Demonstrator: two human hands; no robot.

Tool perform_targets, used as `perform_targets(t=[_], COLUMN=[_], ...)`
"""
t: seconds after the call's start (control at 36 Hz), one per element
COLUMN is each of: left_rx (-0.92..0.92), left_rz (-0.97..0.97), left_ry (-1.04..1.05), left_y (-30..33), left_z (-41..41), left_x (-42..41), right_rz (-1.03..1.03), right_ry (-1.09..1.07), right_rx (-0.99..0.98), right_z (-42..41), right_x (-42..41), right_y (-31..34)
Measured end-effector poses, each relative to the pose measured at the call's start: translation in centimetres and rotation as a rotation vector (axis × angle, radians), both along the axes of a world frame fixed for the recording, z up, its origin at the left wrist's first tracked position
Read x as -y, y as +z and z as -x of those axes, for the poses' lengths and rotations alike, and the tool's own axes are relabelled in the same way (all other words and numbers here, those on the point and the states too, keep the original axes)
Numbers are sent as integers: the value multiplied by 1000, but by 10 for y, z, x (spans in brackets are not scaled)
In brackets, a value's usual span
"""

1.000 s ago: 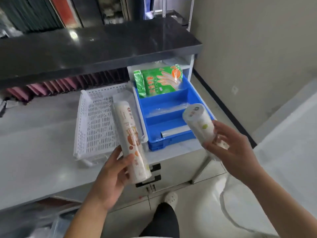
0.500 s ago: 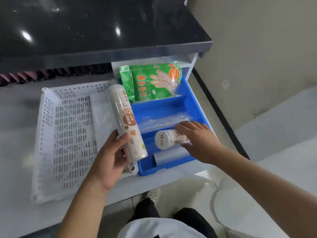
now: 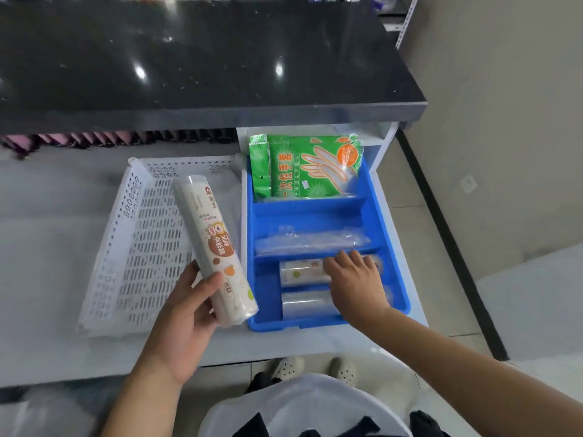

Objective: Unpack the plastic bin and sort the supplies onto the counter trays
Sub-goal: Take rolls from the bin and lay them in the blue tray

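White counter carries white perforated tray and blue compartment tray, touching.

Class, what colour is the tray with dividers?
Blue tray, clearest in the head view.

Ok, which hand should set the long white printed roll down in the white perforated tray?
Left. The left hand already grips the long white printed roll above the white perforated tray; the right hand rests on a short roll in the blue bin.

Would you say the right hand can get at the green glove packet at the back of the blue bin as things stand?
Probably yes. The right hand rests on a roll in the front compartment, and the green glove packet lies uncovered in the blue bin, with only low dividers between.
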State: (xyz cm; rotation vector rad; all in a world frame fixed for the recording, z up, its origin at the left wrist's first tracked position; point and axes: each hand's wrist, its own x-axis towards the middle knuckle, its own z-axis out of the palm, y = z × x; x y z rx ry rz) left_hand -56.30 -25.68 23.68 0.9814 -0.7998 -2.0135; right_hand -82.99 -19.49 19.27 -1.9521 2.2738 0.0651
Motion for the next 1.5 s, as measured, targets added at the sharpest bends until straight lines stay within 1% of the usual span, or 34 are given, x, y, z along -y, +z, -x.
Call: perform_targets(t=[0.06,0.11,0.19,0.33,0.5,0.58,0.61,0.67,0.69,0.72,0.78,0.81,0.86,0.92,0.97,1.06,1.11,1.19,1.25,1.31,1.39,1.5], left_rx=[27,75,133,237,319,416,457,524,553,576,603,629,741,865,926,971,1034,1161,1235,1258,1231,1216], left_rz=[4,29,50,75,138,225,263,338,364,377,381,388,431,493,548,614,686,866,967,977,938,934], left_ry=[1,-6,-10,-12,-45,-74,-85,-123,-148,-166,-171,-169,-177,-213,-284,-422,-563,-798,-915,-983,-1009,-1057], left_y=[2,4,7,12,25,36,40,48,53,58,66,70,73,74,71,60,49,29,16,6,0,-2], left_z=[4,8,12,22,34,43,45,44,43,40,33,29,23,23,32,60,84,121,141,152,157,155], left_x=[-10,-16,-24,-32,-33,-28,-25,-16,-12,-7,1,4,11,18,22,21,17,9,5,6,16,25], right_rz=[-14,15,80,160,145,149,210,385,432,438,352,286,218,176,151,151,141,133,140,145,178,243], right_ry=[-43,-80,-101,-65,-69,-35,-40,-115,-191,-286,-496,-596,-737,-802,-816,-842,-836,-814,-788,-743,-673,-587], right_rx=[92,167,203,302,428,587,642,675,682,707,825,931,1216,1432,1516,1549,1555,1551,1544,1534,1480,1282], right_z=[7,9,8,11,13,19,23,36,46,57,78,87,98,101,102,103,103,101,99,96,94,91], right_x=[-4,-8,-17,-30,-33,-42,-46,-56,-61,-66,-74,-77,-82,-85,-86,-84,-83,-83,-85,-87,-90,-91], right_y=[-3,-4,-5,-10,-10,-6,-1,6,7,7,5,4,1,1,3,9,12,15,17,20,23,23])
